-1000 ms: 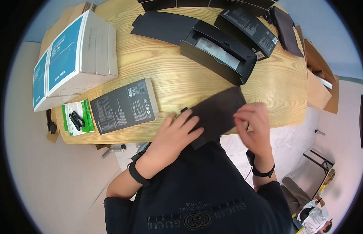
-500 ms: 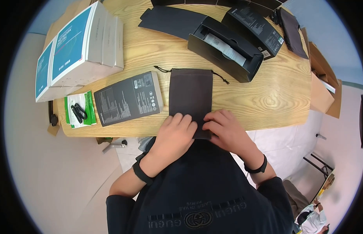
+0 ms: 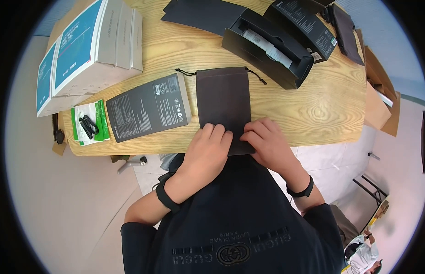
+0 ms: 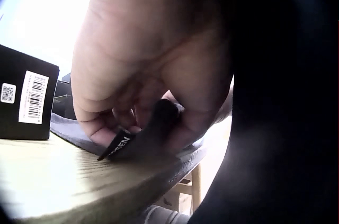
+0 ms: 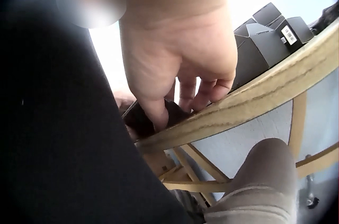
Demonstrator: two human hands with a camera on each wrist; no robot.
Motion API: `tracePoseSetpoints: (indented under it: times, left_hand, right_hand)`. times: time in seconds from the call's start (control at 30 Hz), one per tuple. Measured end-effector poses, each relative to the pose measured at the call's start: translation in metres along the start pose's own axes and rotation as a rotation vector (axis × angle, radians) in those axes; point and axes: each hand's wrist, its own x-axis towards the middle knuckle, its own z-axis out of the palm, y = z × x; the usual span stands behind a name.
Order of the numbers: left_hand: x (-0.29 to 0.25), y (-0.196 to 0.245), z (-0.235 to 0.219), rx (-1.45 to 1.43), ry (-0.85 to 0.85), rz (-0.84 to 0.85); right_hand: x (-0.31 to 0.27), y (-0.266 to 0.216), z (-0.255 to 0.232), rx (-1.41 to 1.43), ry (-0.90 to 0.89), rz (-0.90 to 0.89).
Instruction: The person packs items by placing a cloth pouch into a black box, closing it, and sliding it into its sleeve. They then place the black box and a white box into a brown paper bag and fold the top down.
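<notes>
A dark brown drawstring pouch (image 3: 224,98) lies lengthwise at the table's front edge. Its cord ends stick out on both sides of the far end. My left hand (image 3: 208,148) grips the near end from the left. Dark cloth bunches between thumb and fingers in the left wrist view, beside a dark flap with white lettering (image 4: 121,145). From the right, my right hand (image 3: 270,144) holds the pouch's near edge with bent fingers, the thumb against the cloth in the right wrist view. The palms hide part of the pouch in both wrist views.
Left of the pouch lies a dark printed box (image 3: 148,108), then a green-and-white packet (image 3: 91,122) with a black coiled cable (image 3: 88,126) on it. White-and-blue boxes (image 3: 113,50) are stacked at the far left. An opened black box (image 3: 267,55) holds folded paper.
The pouch has turned from a slant to lying straight away from the body, its drawstring end now at the far side. Both hands have come to its near end.
</notes>
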Motion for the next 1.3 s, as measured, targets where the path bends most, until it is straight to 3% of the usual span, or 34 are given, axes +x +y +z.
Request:
tracePoseSetpoints:
  times: [0.1, 0.27, 0.47, 0.77, 0.9, 1.0, 1.23, 1.3]
  left_hand:
    - [-0.006, 0.001, -0.006, -0.148, 0.013, -0.059]
    - [-0.013, -0.007, -0.002, -0.111, 0.054, 0.048]
    - [-0.008, -0.011, 0.001, -0.088, -0.014, 0.007]
    - [-0.006, -0.005, -0.004, -0.025, -0.088, -0.019]
    - [-0.013, -0.007, -0.007, 0.035, -0.035, 0.017]
    - [-0.007, -0.012, -0.006, 0.026, 0.055, 0.096]
    - [-0.003, -0.012, -0.022, -0.199, 0.072, -0.065]
    - [-0.005, -0.016, -0.019, -0.245, 0.111, 0.013]
  right_hand:
    - [0.003, -0.009, -0.006, 0.025, -0.008, 0.037]
    - [0.005, -0.020, -0.002, 0.019, -0.013, 0.056]
    - [0.006, -0.022, 0.002, -0.006, -0.065, 0.055]
    - [0.008, -0.025, 0.008, -0.093, 0.005, 0.058]
    - [-0.001, -0.020, 0.001, -0.161, 0.017, 0.073]
    - [0.002, -0.023, -0.001, -0.124, 0.060, -0.010]
    - [0.005, -0.006, 0.007, 0.219, 0.002, 0.022]
    - [0.009, -0.007, -0.003, 0.274, 0.010, 0.071]
